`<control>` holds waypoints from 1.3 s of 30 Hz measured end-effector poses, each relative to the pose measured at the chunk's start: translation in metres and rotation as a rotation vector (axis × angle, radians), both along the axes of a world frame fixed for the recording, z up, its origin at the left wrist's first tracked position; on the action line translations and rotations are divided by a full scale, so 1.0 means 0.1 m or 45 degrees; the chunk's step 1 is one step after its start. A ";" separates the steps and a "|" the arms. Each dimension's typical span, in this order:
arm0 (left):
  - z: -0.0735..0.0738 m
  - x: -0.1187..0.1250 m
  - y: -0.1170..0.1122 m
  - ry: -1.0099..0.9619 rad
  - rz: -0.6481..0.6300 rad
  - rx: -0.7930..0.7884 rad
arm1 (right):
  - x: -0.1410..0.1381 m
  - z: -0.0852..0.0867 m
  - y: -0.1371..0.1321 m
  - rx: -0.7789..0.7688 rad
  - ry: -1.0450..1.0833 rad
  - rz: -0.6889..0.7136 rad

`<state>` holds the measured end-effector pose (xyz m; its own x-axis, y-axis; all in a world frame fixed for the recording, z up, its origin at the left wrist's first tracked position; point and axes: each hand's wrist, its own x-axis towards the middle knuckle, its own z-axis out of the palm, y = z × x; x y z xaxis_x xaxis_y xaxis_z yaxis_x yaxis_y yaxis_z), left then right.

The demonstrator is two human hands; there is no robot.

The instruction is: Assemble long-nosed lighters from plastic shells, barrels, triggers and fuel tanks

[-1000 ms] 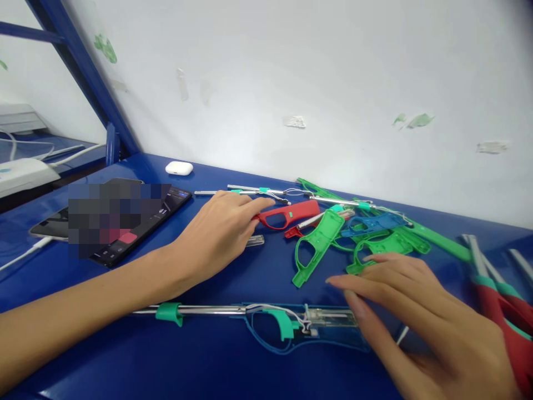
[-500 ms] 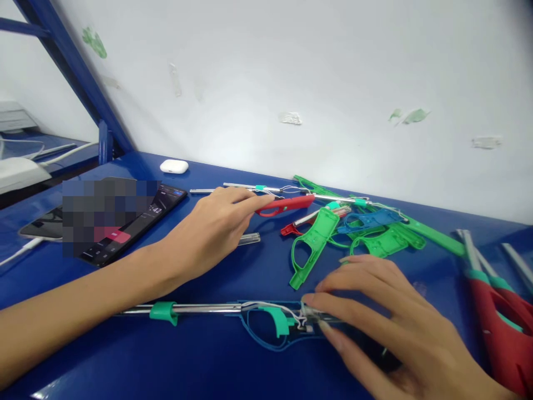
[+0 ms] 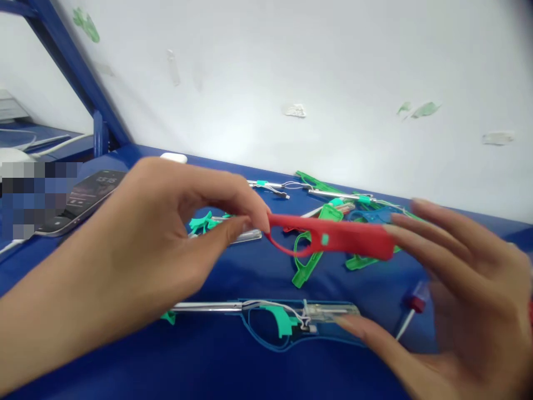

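Observation:
In my left hand (image 3: pixel 195 222), a red lighter casing half (image 3: pixel 353 236) is pinched by its narrow end between thumb and forefinger, held up above the table. My right hand (image 3: pixel 470 278) is open, its fingers spread; the fingertips are at the wide end of the red half, and I cannot tell whether they touch it. Below lies a blue lighter casing half (image 3: pixel 333 340), with a green trigger (image 3: pixel 280 321), white wires, a clear fuel tank (image 3: pixel 331 311) and a metal tube (image 3: pixel 208 307) in it. The right thumb is close to the tank's end.
Green casing halves (image 3: pixel 306 272) and a blue one (image 3: pixel 368 215) lie behind, with metal tubes (image 3: pixel 333 194) and green triggers (image 3: pixel 202 223). A screwdriver (image 3: pixel 416 303) is beside my right hand. A phone (image 3: pixel 89 191) and a white case (image 3: pixel 174 158) are on the left.
My left hand has lifted the red casing half off the pile and brought it nearer, above the blue half. My right hand has risen from the fuel tank and opened wider.

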<state>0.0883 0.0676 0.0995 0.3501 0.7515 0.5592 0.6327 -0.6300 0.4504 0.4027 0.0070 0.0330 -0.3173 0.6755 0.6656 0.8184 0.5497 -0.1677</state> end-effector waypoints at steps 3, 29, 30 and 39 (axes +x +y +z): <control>-0.13 -0.02 -0.10 -0.036 -0.001 -0.120 | 0.02 0.00 0.06 -0.081 0.032 -0.030; -0.38 0.19 -0.48 0.325 0.052 -0.033 | 0.07 -0.10 0.07 -0.065 -0.224 0.414; -0.39 0.19 -0.48 0.322 0.048 -0.034 | 0.07 -0.11 0.07 -0.079 -0.237 0.402; -0.65 0.04 -0.65 0.187 0.057 -0.049 | 0.10 -0.18 0.08 -0.195 -0.216 0.338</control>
